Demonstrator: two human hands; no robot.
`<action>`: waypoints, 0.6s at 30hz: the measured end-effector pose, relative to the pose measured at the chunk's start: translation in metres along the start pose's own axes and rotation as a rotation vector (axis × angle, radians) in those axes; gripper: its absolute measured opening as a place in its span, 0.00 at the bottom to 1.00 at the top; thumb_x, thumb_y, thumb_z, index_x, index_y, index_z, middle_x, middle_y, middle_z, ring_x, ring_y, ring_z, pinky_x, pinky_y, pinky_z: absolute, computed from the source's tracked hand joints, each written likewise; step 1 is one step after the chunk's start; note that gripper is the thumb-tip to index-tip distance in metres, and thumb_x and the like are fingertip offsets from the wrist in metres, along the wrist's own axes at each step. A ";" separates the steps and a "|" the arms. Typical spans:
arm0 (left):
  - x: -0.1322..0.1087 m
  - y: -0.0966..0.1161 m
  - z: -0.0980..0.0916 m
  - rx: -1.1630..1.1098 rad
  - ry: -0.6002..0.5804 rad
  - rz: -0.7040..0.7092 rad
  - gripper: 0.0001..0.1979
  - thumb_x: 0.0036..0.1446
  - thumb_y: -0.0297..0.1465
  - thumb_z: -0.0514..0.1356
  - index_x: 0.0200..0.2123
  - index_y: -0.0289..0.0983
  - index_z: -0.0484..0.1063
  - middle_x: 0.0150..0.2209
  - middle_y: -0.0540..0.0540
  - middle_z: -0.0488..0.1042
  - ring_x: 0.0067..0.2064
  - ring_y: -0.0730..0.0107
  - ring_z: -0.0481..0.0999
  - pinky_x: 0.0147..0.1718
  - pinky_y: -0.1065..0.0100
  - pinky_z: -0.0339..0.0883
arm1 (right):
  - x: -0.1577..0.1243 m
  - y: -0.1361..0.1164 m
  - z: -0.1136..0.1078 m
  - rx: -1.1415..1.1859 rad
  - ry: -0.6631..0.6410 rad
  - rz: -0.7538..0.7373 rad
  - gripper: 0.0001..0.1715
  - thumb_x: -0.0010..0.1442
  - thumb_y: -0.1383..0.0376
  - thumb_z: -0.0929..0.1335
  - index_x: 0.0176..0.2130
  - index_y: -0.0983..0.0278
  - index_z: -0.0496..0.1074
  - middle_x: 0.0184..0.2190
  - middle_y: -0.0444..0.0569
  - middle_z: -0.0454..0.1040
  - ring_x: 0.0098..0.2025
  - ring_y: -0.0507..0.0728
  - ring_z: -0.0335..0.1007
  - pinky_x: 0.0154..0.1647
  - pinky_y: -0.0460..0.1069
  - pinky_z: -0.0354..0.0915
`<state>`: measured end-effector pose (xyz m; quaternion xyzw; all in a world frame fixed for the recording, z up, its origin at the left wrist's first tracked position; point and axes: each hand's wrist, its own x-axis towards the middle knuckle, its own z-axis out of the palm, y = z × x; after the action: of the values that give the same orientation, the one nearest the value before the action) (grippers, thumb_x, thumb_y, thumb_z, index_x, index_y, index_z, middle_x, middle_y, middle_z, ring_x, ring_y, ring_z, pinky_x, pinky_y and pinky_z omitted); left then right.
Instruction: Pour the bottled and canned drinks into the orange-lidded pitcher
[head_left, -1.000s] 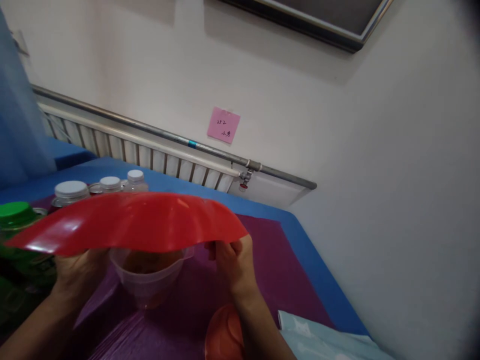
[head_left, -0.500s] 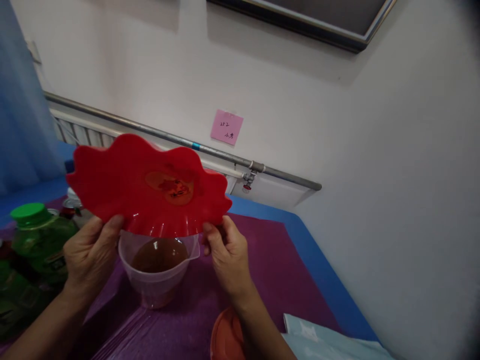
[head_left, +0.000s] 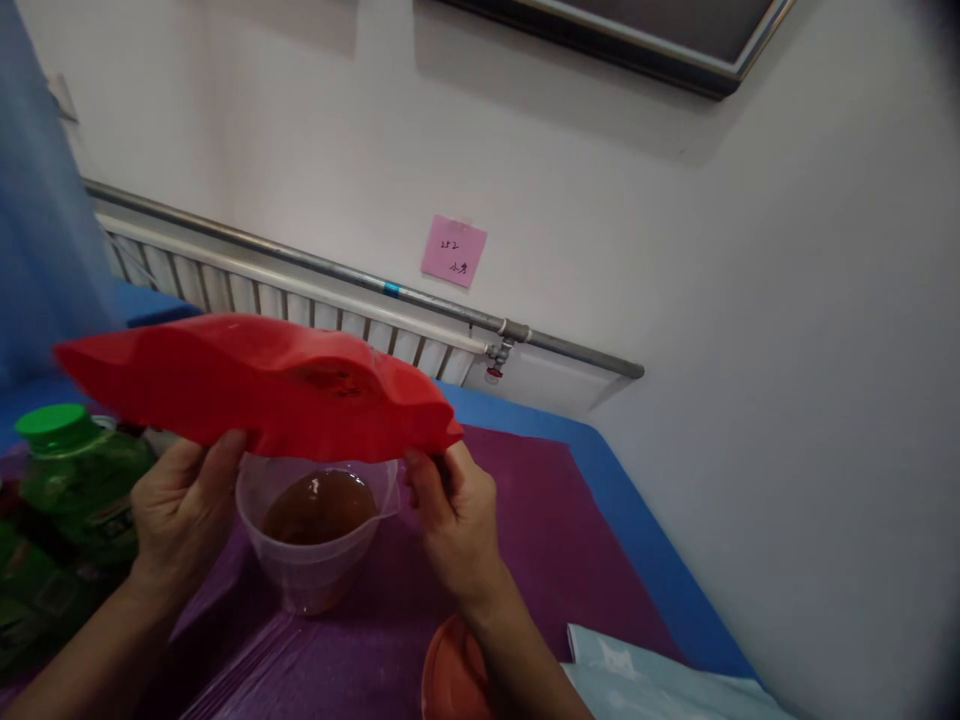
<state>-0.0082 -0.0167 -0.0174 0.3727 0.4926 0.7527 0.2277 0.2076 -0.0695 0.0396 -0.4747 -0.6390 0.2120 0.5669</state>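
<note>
A glossy red, wavy-edged flexible sheet (head_left: 202,375) hangs in the air between my hands, bent and tilted, with a dark marking at its middle. At its lower left edge, my left hand (head_left: 184,500) pinches it between thumb and fingers. My right hand (head_left: 454,510) grips the lower right edge the same way. Just below and behind the sheet stands a translucent plastic jug (head_left: 311,570) with a pouring lip, holding brown liquid (head_left: 319,508). The sheet covers the far part of the jug's rim.
Green bottles, one with a green cap (head_left: 52,420), stand at the left. Purple sheeting (head_left: 525,520) covers the blue table (head_left: 652,540). An orange round item (head_left: 446,670) lies under my right forearm, beside a pale blue cloth (head_left: 637,675). A radiator (head_left: 270,300) runs along the wall.
The red sheet's upper edge has dropped and its left end has swung out to the left, so it looks flatter and more folded. Both hands keep their hold, nearly in place.
</note>
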 end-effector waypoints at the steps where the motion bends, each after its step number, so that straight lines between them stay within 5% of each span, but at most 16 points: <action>1: 0.000 -0.001 0.000 -0.002 -0.001 0.002 0.25 0.36 0.50 0.72 0.29 0.34 0.79 0.25 0.51 0.74 0.26 0.80 0.66 0.25 0.79 0.62 | 0.000 0.000 -0.001 0.001 -0.002 -0.002 0.16 0.66 0.55 0.64 0.32 0.62 0.68 0.23 0.40 0.66 0.24 0.49 0.60 0.25 0.44 0.58; 6: -0.002 0.001 0.002 -0.023 -0.002 -0.007 0.29 0.35 0.54 0.72 0.34 0.36 0.81 0.32 0.49 0.79 0.31 0.79 0.71 0.31 0.80 0.66 | -0.003 -0.001 -0.003 -0.022 0.003 -0.023 0.15 0.67 0.56 0.64 0.35 0.62 0.72 0.24 0.40 0.67 0.24 0.49 0.60 0.26 0.44 0.57; 13: -0.003 0.006 0.002 -0.019 -0.018 -0.015 0.34 0.29 0.59 0.71 0.32 0.36 0.81 0.28 0.50 0.78 0.29 0.80 0.69 0.30 0.81 0.66 | -0.003 -0.002 -0.004 -0.021 -0.006 -0.021 0.13 0.67 0.57 0.64 0.37 0.62 0.73 0.24 0.40 0.67 0.24 0.49 0.60 0.26 0.44 0.57; 18: -0.003 0.006 0.002 0.001 -0.029 0.016 0.34 0.33 0.58 0.71 0.35 0.36 0.81 0.32 0.50 0.79 0.32 0.79 0.71 0.32 0.80 0.67 | -0.001 -0.003 -0.005 -0.004 -0.042 0.004 0.15 0.67 0.57 0.63 0.32 0.63 0.69 0.23 0.39 0.65 0.24 0.48 0.57 0.26 0.44 0.55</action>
<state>-0.0046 -0.0200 -0.0127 0.3875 0.4866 0.7489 0.2284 0.2110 -0.0731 0.0430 -0.4724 -0.6503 0.2219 0.5520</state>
